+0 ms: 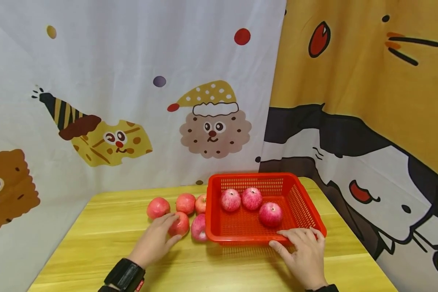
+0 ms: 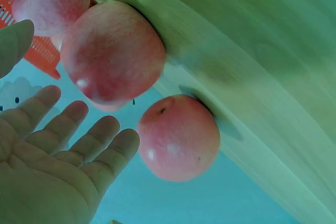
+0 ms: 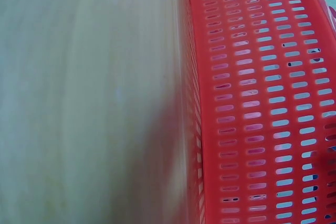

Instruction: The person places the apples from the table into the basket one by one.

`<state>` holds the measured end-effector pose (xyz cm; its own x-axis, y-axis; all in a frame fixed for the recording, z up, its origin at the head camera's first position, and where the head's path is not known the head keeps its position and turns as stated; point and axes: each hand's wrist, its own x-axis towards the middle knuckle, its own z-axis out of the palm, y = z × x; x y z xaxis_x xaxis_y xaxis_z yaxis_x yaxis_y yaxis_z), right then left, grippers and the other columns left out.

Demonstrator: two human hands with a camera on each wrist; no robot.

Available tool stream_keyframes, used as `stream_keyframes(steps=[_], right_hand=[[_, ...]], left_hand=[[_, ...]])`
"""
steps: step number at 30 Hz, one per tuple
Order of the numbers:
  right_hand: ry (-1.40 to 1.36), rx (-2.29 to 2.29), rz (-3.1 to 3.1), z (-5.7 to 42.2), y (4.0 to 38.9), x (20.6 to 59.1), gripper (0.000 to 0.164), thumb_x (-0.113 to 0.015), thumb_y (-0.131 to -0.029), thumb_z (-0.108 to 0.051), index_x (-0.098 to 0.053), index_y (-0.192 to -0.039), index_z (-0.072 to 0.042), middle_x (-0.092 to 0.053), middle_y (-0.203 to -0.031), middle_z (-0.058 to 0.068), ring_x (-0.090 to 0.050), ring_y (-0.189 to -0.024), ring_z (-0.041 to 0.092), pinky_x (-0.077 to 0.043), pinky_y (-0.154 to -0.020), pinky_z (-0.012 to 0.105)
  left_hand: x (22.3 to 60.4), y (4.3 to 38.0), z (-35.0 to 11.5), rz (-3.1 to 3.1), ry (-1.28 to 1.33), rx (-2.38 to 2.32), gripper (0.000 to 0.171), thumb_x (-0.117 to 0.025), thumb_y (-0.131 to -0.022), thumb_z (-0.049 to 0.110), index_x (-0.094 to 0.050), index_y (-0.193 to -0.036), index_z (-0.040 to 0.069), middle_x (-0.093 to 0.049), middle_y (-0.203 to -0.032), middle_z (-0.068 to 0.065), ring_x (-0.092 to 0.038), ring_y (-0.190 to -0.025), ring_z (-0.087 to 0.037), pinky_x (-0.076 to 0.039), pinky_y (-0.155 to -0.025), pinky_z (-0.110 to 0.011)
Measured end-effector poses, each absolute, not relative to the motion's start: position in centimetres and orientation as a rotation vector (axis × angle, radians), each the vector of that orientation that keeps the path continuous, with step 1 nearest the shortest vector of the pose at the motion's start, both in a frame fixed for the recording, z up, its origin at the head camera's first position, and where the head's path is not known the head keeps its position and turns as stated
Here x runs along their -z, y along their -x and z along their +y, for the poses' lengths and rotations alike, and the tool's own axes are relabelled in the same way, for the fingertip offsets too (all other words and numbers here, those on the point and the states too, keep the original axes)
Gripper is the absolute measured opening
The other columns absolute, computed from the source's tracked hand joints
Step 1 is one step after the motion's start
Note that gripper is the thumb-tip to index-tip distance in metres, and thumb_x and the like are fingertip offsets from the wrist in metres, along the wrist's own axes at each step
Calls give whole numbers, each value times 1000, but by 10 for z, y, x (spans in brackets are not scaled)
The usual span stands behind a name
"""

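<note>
Left hand (image 1: 155, 240) reaches toward round apples (image 1: 182, 226); right hand (image 1: 303, 252) touches perforated plastic basket (image 1: 241, 239).

Red basket (image 1: 241, 238), pinkish-red apples (image 1: 271, 215)

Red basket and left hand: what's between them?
The head view shows one apple by the left hand, then another apple beside the red basket.

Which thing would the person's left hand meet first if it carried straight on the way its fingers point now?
The left hand would probably first meet the red apple right by its fingertips and thumb in the head view, though the exact gap is hard to judge.
</note>
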<state>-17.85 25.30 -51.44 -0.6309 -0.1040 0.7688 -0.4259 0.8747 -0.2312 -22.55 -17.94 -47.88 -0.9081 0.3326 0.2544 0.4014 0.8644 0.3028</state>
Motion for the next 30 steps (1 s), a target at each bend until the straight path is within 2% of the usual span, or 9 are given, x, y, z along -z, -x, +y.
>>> stream_keyframes(steps=[7, 11, 17, 23, 30], right_hand=[[-390, -520, -2204, 251, 178, 516, 40, -81, -70, -54, -76, -92, -22, -71, -88, -5, -54, -91, 22, -26, -90, 59], [-397, -522, -2192, 252, 178, 516, 40, -82, -69, -53, -76, -92, -22, -71, -88, -4, -54, -91, 22, -26, -89, 59], [-389, -523, -2205, 253, 178, 514, 40, -81, -70, -54, -76, -93, -21, -71, -88, -4, -54, -91, 22, -25, -90, 60], [-393, -527, -2206, 252, 177, 514, 40, -82, -70, -53, -76, -92, -21, -71, -88, -4, -54, -91, 22, -25, -90, 60], [-394, -524, -2194, 252, 177, 513, 39, -82, -69, -53, -76, -92, -21, -71, -88, -3, -54, -91, 23, -26, -90, 60]], left_hand=[[485, 237, -171, -2878, 567, 501, 70, -80, -83, 36, -53, -139, 3, -49, -141, -18, -44, -123, -37, -42, -100, -56], [489, 238, -170, -2848, 586, 465, 68, -81, -81, 34, -56, -135, 3, -50, -137, -19, -47, -119, -38, -44, -98, -55], [495, 231, -171, -2787, 580, 410, 58, -84, -78, 35, -59, -122, 7, -54, -124, -14, -54, -108, -32, -49, -92, -51], [499, 214, -178, -2787, 546, 425, 56, -86, -76, 35, -59, -119, 12, -54, -122, -13, -54, -107, -29, -50, -89, -49], [500, 197, -182, -2825, 464, 532, 55, -88, -73, 32, -56, -114, 14, -58, -112, -8, -57, -96, -21, -52, -82, -44]])
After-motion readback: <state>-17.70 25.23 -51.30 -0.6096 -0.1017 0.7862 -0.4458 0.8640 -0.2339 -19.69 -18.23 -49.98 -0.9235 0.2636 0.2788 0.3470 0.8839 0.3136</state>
